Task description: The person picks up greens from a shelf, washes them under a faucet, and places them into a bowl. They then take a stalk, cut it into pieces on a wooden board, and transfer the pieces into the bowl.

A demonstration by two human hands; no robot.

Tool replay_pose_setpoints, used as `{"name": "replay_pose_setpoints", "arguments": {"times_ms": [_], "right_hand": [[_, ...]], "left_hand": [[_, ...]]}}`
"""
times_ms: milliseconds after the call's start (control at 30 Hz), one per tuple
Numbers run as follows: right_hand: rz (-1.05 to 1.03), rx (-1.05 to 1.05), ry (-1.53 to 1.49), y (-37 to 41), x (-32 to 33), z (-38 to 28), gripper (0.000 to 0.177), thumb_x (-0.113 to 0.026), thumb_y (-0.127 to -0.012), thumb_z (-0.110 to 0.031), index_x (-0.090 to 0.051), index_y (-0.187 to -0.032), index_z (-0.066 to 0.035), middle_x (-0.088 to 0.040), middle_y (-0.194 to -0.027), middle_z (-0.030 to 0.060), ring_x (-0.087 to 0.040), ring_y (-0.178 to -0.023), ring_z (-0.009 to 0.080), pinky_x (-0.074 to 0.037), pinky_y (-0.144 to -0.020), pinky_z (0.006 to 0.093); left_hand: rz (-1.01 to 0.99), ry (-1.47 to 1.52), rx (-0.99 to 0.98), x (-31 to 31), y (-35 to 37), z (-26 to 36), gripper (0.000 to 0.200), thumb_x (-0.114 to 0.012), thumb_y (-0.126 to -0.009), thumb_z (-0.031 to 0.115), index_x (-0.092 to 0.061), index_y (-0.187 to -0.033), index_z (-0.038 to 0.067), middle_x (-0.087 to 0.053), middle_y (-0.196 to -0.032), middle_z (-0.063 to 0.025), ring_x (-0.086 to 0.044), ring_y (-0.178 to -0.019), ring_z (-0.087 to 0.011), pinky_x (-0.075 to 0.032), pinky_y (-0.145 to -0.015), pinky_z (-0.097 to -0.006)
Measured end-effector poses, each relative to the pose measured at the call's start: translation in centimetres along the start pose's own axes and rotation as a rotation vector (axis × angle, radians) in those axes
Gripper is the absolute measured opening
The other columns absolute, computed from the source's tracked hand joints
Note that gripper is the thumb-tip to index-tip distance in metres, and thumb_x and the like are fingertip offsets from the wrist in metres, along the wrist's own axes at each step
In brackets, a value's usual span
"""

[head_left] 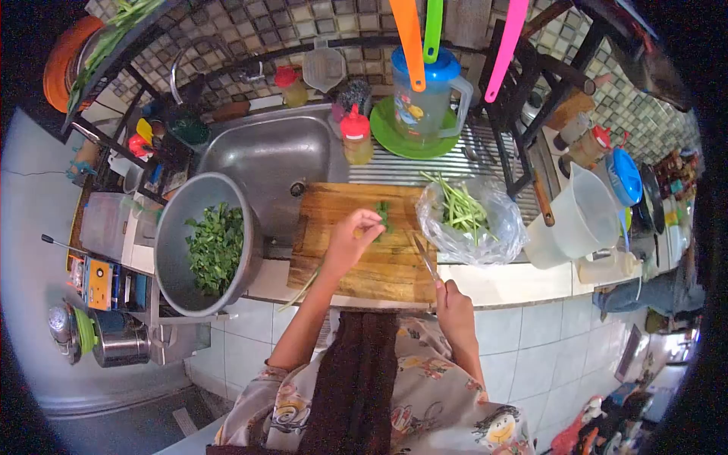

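On the wooden cutting board (326, 205), my left hand (355, 236) is closed, its fingertips pinched beside small green leaves (382, 216). A thin pale-green stalk (302, 292) runs out below that hand, past the wrist; its upper end is hidden in the palm. My right hand (453, 309) grips a knife (426, 258) by the handle, blade pointing up and away over the board's right side. Just right of the board, cut green stems (464, 208) lie in a clear plastic bag (497, 235). Chopped leaves (216, 250) fill the bottom of a large grey basin (171, 277) at left.
A metal sink (265, 148) lies behind the board and basin. Red-capped bottles (356, 140) and a blue-lidded pitcher (428, 114) on a green plate (387, 133) stand behind. Orange, green and pink handles (508, 49) hang overhead. A translucent container (572, 220) stands at right.
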State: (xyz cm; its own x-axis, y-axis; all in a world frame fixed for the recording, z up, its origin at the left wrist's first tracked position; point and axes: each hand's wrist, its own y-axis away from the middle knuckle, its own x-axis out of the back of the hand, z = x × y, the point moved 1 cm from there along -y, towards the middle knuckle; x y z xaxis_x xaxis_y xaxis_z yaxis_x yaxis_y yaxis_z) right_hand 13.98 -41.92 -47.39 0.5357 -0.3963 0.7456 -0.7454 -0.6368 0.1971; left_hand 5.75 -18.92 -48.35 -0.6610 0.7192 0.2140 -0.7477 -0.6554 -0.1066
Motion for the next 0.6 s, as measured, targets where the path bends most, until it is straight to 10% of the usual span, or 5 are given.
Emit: {"name": "replay_pose_setpoints", "arguments": {"times_ms": [367,600], "right_hand": [[-0.115,0.134,-0.013,-0.9,-1.4,-1.3,0.032,-0.044,-0.092,-0.031,-0.050,-0.082,-0.001,-0.055,-0.063,0.0257,-0.054,-0.064,0.0459,-0.040,-0.054,0.0500],[-0.191,0.190,0.042,-1.0,-2.8,-2.2,0.032,-0.045,-0.091,-0.031,-0.052,-0.083,-0.001,-0.057,-0.067,0.0251,-0.056,-0.064,0.0436,-0.043,-0.056,0.0491]], "left_hand": [[0.152,-0.834,-0.050,0.4,6.6,-1.6,0.023,-0.062,-0.078,0.018,-0.062,-0.100,0.013,-0.063,-0.085,-0.0067,-0.057,-0.080,-0.0268,-0.039,-0.071,-0.0394],[0.224,-0.805,-0.016,-0.2,8.2,-1.8,0.021,-0.062,-0.077,0.015,-0.062,-0.098,0.011,-0.060,-0.092,-0.0089,-0.054,-0.086,-0.0298,-0.039,-0.079,-0.0416]]}}
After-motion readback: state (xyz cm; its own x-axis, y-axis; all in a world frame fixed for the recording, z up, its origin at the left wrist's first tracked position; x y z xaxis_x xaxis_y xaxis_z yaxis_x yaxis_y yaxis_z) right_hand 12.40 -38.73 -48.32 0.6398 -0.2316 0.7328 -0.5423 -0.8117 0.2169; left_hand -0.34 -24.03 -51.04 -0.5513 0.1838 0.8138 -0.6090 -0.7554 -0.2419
